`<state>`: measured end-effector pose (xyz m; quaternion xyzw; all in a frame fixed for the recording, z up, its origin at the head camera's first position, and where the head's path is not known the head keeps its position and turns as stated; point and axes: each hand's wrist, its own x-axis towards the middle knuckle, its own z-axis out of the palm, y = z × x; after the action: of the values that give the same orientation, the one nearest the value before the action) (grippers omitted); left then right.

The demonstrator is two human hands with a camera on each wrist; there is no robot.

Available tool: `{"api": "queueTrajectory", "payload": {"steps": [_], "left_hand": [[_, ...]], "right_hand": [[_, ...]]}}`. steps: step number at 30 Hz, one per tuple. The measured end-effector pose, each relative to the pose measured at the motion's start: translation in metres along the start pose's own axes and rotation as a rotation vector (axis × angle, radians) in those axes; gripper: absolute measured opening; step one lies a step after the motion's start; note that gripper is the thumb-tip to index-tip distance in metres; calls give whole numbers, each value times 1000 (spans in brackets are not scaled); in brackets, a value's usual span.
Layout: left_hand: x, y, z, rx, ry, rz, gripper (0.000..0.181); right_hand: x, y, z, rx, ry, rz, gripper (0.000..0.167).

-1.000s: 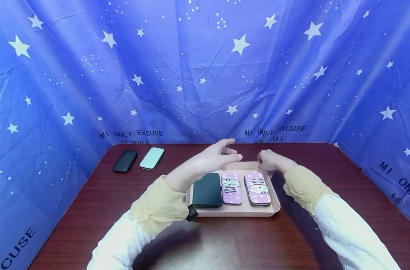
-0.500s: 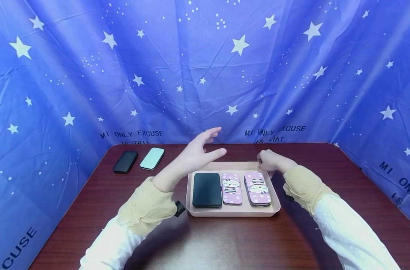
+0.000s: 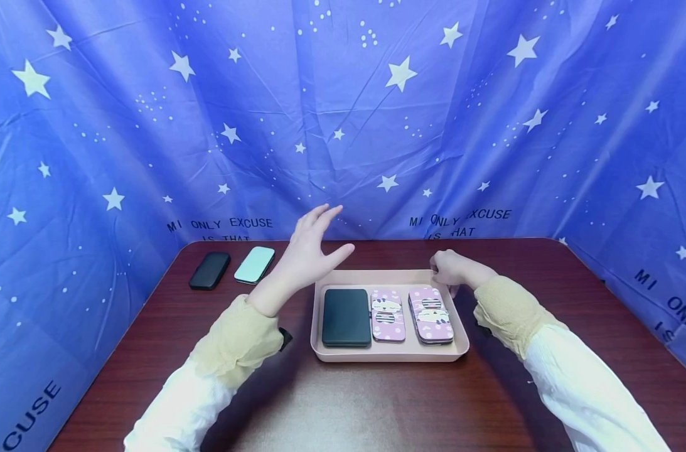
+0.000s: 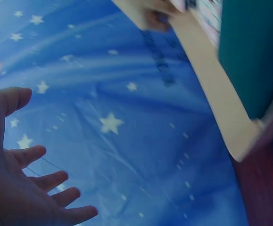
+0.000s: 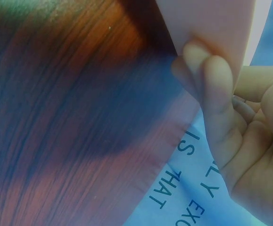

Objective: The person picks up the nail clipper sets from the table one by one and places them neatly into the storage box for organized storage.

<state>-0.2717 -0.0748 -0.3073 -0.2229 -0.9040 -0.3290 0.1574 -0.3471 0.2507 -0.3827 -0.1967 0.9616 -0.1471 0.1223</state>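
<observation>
A pale pink tray [image 3: 388, 356] holds a large dark case [image 3: 346, 317] at its left, a pink patterned case [image 3: 388, 316] in the middle and a second pink patterned case [image 3: 431, 316] at its right. My left hand [image 3: 303, 257] is raised above the table behind and left of the tray, fingers spread, holding nothing; the left wrist view shows its bare palm [image 4: 18, 188]. At the tray's back right corner my right hand [image 3: 458, 271] grips the rim. In the right wrist view, the fingers [image 5: 218, 80] lie against the tray's outer wall [image 5: 211, 23].
On the table's back left lie a small black case [image 3: 209, 270] and a mint-green case [image 3: 255, 264], both outside the tray. A blue curtain [image 3: 343, 94] with stars hangs behind the brown table [image 3: 376, 408].
My left hand has moved left, away from above the tray, and its fingers have spread wider. My right hand and the tray have stayed in place.
</observation>
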Motion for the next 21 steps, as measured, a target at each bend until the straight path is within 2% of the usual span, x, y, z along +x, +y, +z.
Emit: {"api": "queueTrajectory", "payload": {"steps": [5,9,16,21], "left_hand": [[4,-23,5,76,52,-17,70],[5,-40,5,128,77,-54,71],[6,-68,2,191,25,-149,84],[5,-86,2,227,-1,-202,83]], "right_hand": [[0,1,0,-3,-9,-3,14],[1,1,0,-5,-5,-2,13],[2,1,0,-2,-12,6,13],[1,1,0,0,-11,8,14]]}}
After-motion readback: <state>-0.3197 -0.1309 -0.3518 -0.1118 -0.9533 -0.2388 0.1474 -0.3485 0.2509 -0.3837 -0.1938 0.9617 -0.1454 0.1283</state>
